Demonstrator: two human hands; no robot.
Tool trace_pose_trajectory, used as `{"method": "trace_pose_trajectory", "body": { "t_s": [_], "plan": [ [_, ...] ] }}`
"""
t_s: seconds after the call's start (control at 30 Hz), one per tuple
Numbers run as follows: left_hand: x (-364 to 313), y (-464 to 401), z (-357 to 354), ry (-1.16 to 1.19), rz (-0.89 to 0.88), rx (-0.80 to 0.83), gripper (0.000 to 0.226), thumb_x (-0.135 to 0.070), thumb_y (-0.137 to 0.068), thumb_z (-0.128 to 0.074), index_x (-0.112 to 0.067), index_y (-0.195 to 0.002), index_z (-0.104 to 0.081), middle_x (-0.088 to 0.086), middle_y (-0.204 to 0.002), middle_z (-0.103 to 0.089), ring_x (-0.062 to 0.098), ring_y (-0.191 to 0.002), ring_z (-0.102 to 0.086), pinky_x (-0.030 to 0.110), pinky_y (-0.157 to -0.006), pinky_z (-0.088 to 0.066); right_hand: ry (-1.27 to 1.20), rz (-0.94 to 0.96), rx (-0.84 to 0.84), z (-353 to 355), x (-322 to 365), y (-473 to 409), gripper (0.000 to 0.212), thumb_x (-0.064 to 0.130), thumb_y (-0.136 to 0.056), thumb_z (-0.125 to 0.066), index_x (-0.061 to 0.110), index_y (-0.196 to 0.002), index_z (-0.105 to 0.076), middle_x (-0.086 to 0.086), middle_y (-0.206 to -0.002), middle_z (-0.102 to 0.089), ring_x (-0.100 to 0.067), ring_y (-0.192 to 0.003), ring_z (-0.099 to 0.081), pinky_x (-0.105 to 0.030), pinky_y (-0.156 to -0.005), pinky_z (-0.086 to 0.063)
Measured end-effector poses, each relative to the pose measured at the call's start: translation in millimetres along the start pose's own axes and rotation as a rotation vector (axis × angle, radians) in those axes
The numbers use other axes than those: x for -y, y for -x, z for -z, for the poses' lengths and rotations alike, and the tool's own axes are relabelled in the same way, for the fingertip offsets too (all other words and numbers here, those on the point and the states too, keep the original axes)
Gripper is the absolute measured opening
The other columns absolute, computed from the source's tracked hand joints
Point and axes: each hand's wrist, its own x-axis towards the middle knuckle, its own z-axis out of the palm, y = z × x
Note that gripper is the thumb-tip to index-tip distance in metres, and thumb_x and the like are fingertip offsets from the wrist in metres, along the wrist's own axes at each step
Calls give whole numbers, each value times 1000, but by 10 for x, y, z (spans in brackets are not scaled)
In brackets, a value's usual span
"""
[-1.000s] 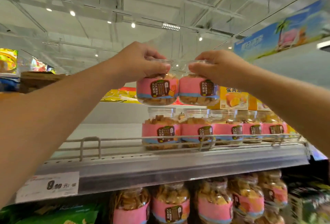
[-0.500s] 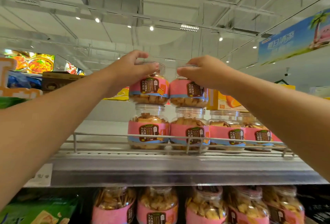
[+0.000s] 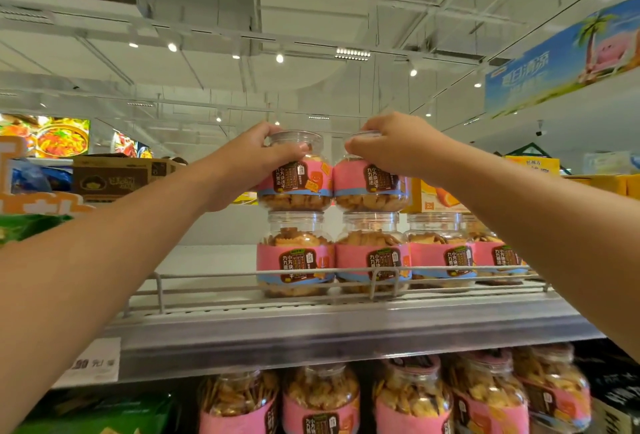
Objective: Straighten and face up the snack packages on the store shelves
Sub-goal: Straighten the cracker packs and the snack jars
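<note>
Two cracker jars, left jar (image 3: 296, 180) & right jar (image 3: 370, 181), are sitting stacked on the bottom row jars (image 3: 372, 253) on the top shelf (image 3: 311, 333). Prob. light, rigid clear plastic, smooth & a bit slippery; lid rim is looking like the best hold. Left hand (image 3: 251, 160) is gripping its jar's lid, right hand (image 3: 391, 146) is gripping the other's, fingers curled tight.

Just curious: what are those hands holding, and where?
Each grips a clear plastic pink-labelled cracker jar by its lid and neck: left hand the left jar, right hand the right jar.

Bare shelf (image 3: 207, 260) left of jars (image 3: 296, 257); rail (image 3: 207, 277) fronts it
</note>
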Motion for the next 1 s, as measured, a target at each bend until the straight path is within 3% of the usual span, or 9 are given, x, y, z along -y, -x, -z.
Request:
{"method": "trace_pose_trajectory", "body": {
  "t_s": [0.17, 0.33, 0.47, 0.57, 0.67, 0.73, 0.83, 0.9, 1.0],
  "plan": [
    [25, 43, -37, -79, -21, -38, 69, -57, -85, -62, -31, -142, -34, -8, -107, -62, 6, -92, -65, 22, -72, -50, -76, -26, -47, -55, -5, 43, 29, 43, -88, -53, 18, -97, -63, -2, -78, -64, -15, -68, -62, -28, -59, -54],
    [25, 73, -36, -76, -24, -31, 72, -61, -81, -61, -31, -140, -34, -11, -101, -61, 5, -89, -64, 23, -69, -49, -104, -19, -109, -106, 3, 80, 23, 47, -89, -54, 25, -98, -55, 3, -77, -62, -15, -70, -64, -38, -67, -60],
    [10, 84, -40, -65, -24, -22, 76, -64, -73, -62, -31, -137, -37, -7, -104, -64, 3, -84, -68, 20, -67, -51, -112, -43, -109, -113, -1, 92, 30, 48, -89, -54, 22, -106, -57, 0, -83, -64, -15, -73, -64, -37, -67, -59],
    [25, 103, -62, -82, -31, -34, 92, -70, -68, -56, -32, -146, -26, -6, -115, -60, 10, -98, -63, 27, -78, -49, -68, -44, -137, -143, -30, 79, 46, 53, -91, -52, 17, -121, -54, 0, -88, -62, -10, -73, -59, -28, -57, -50],
    [53, 123, -85, -86, -44, -72, 98, -73, -68, -52, -33, -150, -16, 7, -135, -50, 23, -115, -55, 40, -98, -45, 11, -37, -167, -177, -39, 65, 58, 57, -93, -47, 12, -130, -49, -4, -98, -60, -5, -71, -51, -25, -53, -37],
    [41, 163, -93, -89, -38, -66, 100, -73, -68, -50, -33, -151, -13, 12, -144, -44, 25, -121, -51, 44, -104, -41, 14, -38, -172, -190, -36, 77, 60, 57, -95, -43, 11, -133, -47, -9, -110, -61, -9, -76, -50, -28, -59, -37],
    [4, 204, -104, -106, -30, -78, 101, -73, -70, -51, -32, -152, -9, 12, -152, -36, 26, -125, -47, 44, -105, -40, 4, -29, -176, -206, -38, 129, 67, 57, -96, -41, 10, -143, -38, -11, -133, -56, -19, -101, -52, -31, -78, -39],
    [-13, 235, -136, -278, -138, -271, 91, -66, -83, -53, -23, -152, -14, 12, -152, -32, 29, -134, -39, 45, -108, -36, -21, -10, -204, -216, -51, 212, 68, 56, -96, -43, 13, -148, -31, -10, -145, -46, -24, -126, -47, -37, -96, -40],
    [-116, 399, -314, -465, -583, -565, 58, -35, -92, -57, -8, -139, -37, 12, -133, -45, 24, -123, -43, 43, -104, -38, 3, 75, -280, -218, -89, 435, 64, 51, -96, -47, 17, -148, -32, -6, -149, -42, -22, -134, -40, -32, -102, -33]
  ]
}}
